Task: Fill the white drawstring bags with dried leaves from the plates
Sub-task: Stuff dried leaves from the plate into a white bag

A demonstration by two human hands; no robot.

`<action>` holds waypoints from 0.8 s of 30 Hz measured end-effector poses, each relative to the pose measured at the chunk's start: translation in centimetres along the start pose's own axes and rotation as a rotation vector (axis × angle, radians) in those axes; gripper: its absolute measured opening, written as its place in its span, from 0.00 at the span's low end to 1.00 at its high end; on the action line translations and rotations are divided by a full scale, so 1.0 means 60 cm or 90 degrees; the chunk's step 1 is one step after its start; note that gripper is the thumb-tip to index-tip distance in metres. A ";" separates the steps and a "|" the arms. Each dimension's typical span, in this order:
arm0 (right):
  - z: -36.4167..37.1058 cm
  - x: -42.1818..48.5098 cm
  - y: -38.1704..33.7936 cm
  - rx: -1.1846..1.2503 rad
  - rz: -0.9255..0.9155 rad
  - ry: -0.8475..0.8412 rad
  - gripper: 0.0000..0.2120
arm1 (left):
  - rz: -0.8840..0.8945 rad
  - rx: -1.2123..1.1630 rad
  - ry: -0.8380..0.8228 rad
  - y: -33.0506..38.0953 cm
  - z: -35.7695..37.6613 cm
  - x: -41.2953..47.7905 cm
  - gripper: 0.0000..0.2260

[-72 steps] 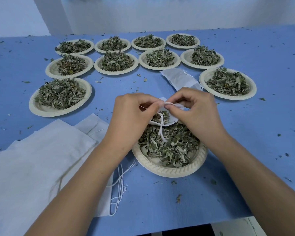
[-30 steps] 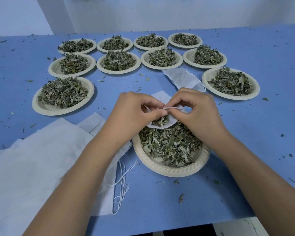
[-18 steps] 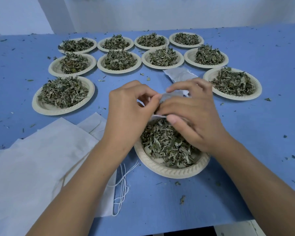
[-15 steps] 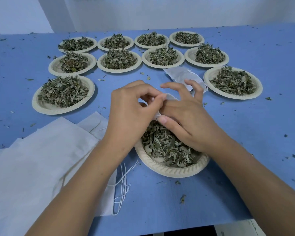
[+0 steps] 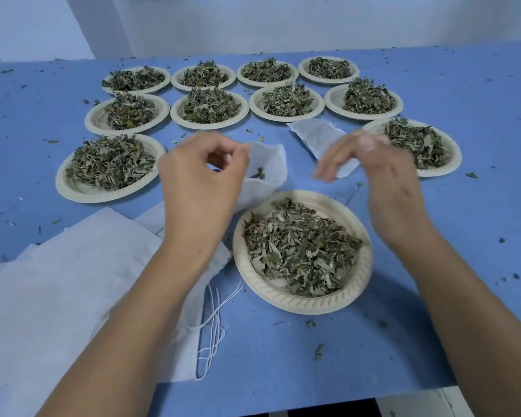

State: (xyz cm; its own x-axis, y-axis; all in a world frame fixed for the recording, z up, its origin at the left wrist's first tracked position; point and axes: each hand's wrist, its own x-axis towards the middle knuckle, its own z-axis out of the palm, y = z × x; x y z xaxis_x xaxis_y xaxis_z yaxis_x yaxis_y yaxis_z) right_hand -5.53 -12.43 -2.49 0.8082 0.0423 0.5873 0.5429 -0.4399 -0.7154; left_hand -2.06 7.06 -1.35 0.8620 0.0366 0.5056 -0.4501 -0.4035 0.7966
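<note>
A hardly filled bag [image 5: 266,167] is pinched by the left hand [image 5: 199,182], the right hand [image 5: 382,176] is held loosely spread, and the plates [image 5: 283,299] are left heaped.

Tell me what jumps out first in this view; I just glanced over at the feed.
Ten far plates heaped with dried leaves arc across the blue table, with the nearest plate in front of the person. Above it the left hand pinches a small white bag holding a few leaves, while the right hand, blurred, hovers open. Flat white bags pile at near left.
</note>
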 end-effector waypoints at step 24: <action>0.012 -0.003 0.003 -0.260 0.097 -0.340 0.33 | 0.041 0.041 -0.022 -0.009 0.006 0.003 0.05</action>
State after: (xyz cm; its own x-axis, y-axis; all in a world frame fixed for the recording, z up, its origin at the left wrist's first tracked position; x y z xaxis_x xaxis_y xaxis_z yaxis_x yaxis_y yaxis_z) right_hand -5.43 -11.85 -2.99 0.9275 0.3430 0.1489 0.3689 -0.7745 -0.5138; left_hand -1.55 6.95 -1.82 0.8398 -0.0219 0.5425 -0.4899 -0.4614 0.7396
